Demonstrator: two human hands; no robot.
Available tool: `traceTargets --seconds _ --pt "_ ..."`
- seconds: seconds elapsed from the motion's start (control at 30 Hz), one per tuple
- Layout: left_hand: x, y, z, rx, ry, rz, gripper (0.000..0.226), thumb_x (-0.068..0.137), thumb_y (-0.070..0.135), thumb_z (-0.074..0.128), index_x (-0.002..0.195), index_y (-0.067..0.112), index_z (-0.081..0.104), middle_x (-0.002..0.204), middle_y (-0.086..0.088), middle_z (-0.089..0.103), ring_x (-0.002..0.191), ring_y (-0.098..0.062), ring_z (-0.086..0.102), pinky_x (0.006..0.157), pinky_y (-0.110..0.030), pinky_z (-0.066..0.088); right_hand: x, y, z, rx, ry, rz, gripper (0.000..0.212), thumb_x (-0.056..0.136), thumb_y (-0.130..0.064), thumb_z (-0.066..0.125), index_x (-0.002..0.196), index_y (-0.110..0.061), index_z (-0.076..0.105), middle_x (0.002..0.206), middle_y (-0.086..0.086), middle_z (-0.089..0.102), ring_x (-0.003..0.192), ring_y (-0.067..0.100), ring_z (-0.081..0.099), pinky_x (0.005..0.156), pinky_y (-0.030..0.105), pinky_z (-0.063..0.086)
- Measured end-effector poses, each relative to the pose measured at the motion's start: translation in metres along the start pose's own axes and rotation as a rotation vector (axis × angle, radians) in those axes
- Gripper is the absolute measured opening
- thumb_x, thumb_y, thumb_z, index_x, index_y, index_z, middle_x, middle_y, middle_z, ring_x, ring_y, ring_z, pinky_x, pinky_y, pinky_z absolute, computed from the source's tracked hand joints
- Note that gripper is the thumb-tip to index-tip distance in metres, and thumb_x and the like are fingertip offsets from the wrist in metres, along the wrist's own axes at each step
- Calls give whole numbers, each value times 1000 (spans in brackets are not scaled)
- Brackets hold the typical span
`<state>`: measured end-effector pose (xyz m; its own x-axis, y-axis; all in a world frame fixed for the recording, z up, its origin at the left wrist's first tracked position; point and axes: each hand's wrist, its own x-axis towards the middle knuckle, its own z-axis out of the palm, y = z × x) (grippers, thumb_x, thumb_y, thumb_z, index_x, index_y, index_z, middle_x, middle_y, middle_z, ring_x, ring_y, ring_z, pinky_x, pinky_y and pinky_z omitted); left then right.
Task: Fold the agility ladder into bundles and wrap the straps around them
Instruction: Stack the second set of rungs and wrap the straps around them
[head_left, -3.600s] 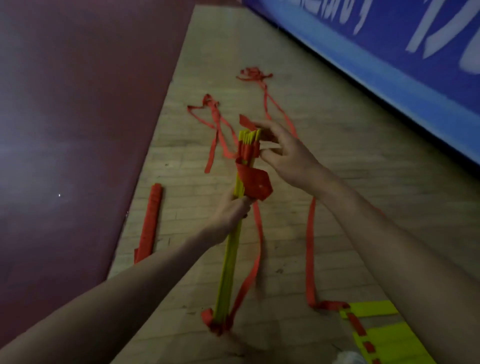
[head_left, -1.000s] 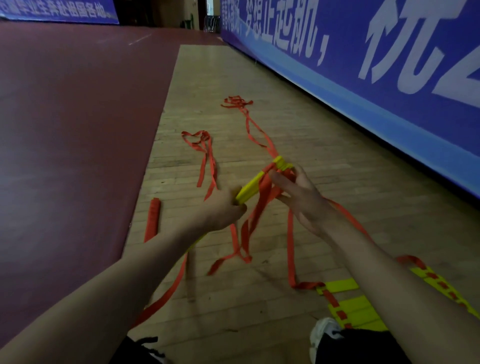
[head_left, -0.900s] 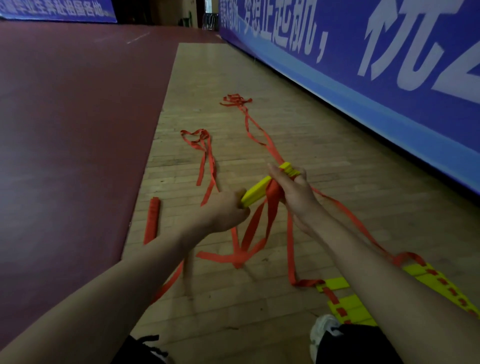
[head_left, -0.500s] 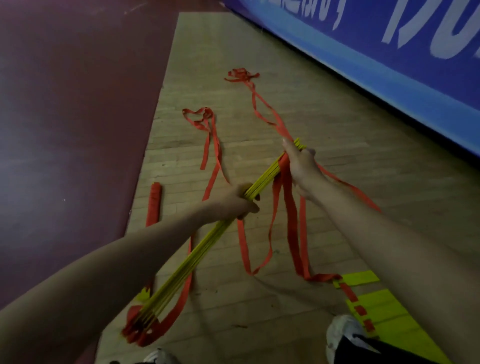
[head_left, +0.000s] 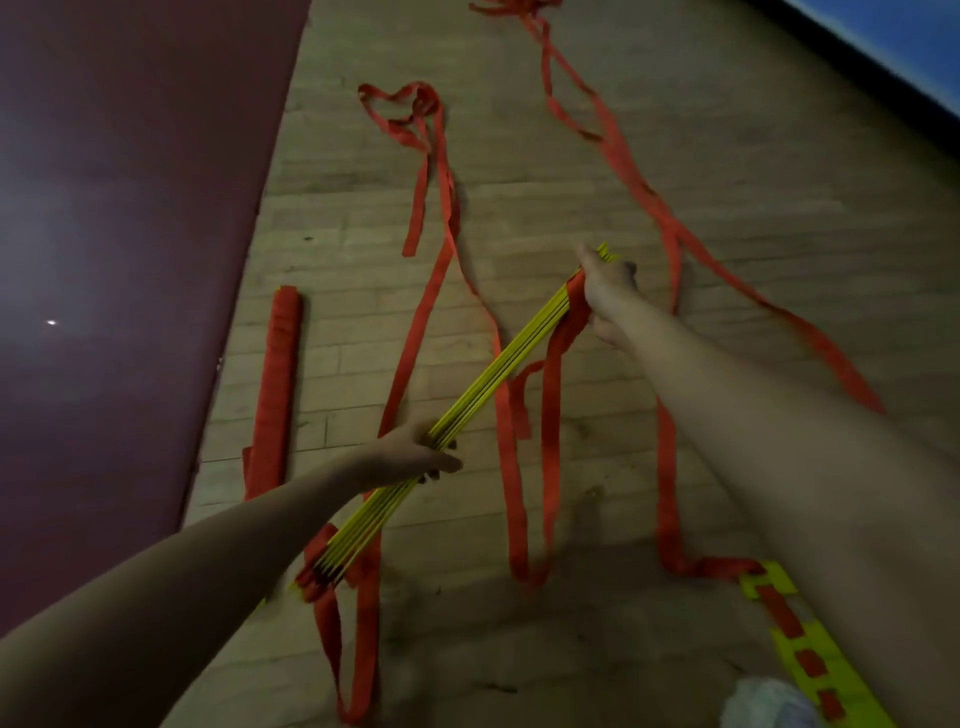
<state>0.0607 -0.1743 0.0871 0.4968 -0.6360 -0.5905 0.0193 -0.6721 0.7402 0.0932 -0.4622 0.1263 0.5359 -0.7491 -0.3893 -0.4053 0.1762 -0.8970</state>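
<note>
A stack of yellow ladder rungs (head_left: 498, 371) is held slanted above the wooden floor, its far end up to the right. My left hand (head_left: 415, 454) grips the stack near its middle. My right hand (head_left: 608, 291) grips the far end, where red strap is wound round the rungs. Loops of red strap (head_left: 519, 467) hang from the stack down to the floor. More red strap (head_left: 436, 171) trails away along the boards.
A finished bundle wrapped in red strap (head_left: 278, 384) lies on the floor at the left, by the dark red mat (head_left: 114, 260). More yellow rungs with red strap (head_left: 800, 639) lie at the lower right beside a white shoe (head_left: 763, 706). A blue wall base (head_left: 914, 47) runs along the upper right.
The rung stack, steep at first, dropped and swung into a slant. My right hand went from an open touch to a grip on the far end. The view tipped downward.
</note>
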Motion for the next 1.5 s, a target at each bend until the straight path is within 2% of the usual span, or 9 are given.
traceTargets --seconds 0.17,0.27,0.37,0.47,0.7,0.87,1.0,1.07,1.5 --pt "23 -32 16 -63 129 -12 9 95 18 55 96 9 57 76 -2 50 64 -13 46 60 -28 40 26 25 9 53 -56 70 85 64 -72 64 116 -5 54 95 9 57 97 29 63 89 46 54" --pt "33 -24 26 -183 106 -51 9 96 14 52 100 7 55 72 -2 47 60 -12 44 55 -26 38 -1 32 11 45 -101 43 65 84 -51 66 124 -3 52 109 11 63 95 24 64 72 28 52" --pt "41 -11 31 -320 69 -131 11 95 8 53 105 6 52 74 -4 47 60 -12 45 53 -26 38 -42 68 7 -174 -69 9 46 86 -31 66 120 -7 43 117 8 60 106 23 58 87 32 48" --pt "48 -6 36 -407 54 -247 13 90 2 61 93 7 50 68 -6 46 56 -13 45 50 -25 41 -94 128 2 -197 -386 207 8 96 -14 50 90 -12 55 84 3 57 81 17 54 79 34 46" --pt "57 -12 44 -698 115 -263 13 92 9 61 84 8 51 66 -4 47 57 -11 47 49 -23 46 -187 194 -7 -7 -886 475 41 92 -54 46 102 -16 59 89 5 66 79 18 64 72 29 50" --pt "57 -10 38 -857 117 -294 10 94 12 60 87 8 53 69 -2 49 60 -12 48 59 -28 48 -213 194 -13 -205 -1168 335 21 91 -29 62 111 -33 54 110 -6 61 102 7 58 86 21 49" --pt "55 -5 39 -914 156 -301 11 95 11 57 86 9 51 68 -2 46 58 -10 46 50 -22 46 -194 176 -20 -389 -1326 301 32 89 -32 62 118 -28 51 107 -6 60 94 7 59 87 26 51" --pt "54 -6 37 -878 159 -300 10 94 12 58 87 9 51 68 -1 45 57 -10 45 49 -22 45 -181 168 -26 -539 -1428 282 44 90 -32 61 129 -13 50 96 -1 63 72 4 59 67 21 50" --pt "19 -11 54 -522 -120 -139 45 82 46 61 111 14 48 79 1 46 63 -9 43 56 -22 40 -89 127 -61 -624 -963 -202 14 73 -6 80 80 -11 69 64 -14 62 59 -8 54 60 7 39"
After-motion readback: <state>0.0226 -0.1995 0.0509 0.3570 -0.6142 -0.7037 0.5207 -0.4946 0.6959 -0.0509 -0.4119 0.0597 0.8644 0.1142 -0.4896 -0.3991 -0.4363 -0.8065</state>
